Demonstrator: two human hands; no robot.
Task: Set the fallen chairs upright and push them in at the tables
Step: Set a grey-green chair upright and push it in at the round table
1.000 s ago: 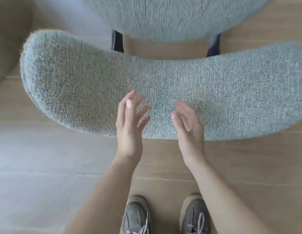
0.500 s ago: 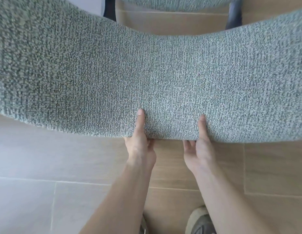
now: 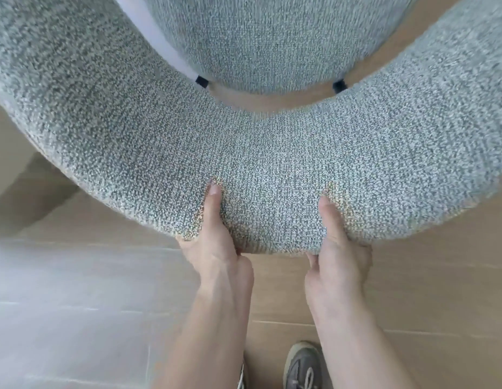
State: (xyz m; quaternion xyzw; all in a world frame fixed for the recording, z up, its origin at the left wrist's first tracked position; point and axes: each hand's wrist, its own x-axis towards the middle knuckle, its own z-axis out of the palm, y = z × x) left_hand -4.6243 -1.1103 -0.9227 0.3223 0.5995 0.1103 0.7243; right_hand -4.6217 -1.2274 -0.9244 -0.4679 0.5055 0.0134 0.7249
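Both hands grip the lower edge of one chair's curved backrest (image 3: pixel 272 164). The left hand (image 3: pixel 216 256) and the right hand (image 3: pixel 336 262) sit side by side near the middle of that edge, a little apart. Each lays one thumb up the near face of the fabric, the left thumb (image 3: pixel 213 203) and the right thumb (image 3: pixel 328 214), while the other fingers curl under the edge and are mostly hidden.

One chair (image 3: pixel 104 108) is in view, upholstered in speckled grey-green cloth. It fills the upper part of the frame, straight in front of the person and above their feet. Its backrest sweeps from the left edge to the right edge, and its rounded seat (image 3: pixel 272 37) lies beyond, at the top. Two dark struts (image 3: pixel 201 80) (image 3: pixel 339 86) show in the gap between seat and backrest. Below lies a pale wood-look floor (image 3: pixel 76 304). One grey laced shoe (image 3: pixel 303 366) shows plainly between the forearms at the bottom edge, and a sliver of a second sits just left of it.

Half a second ago the hands held the same edge in the same way, but only a thin strip of the seat showed at the top. Now far more of the seat is in view, and the backrest looks more strongly bowed. A second ago both hands were open, fingers spread, and not yet on the fabric.
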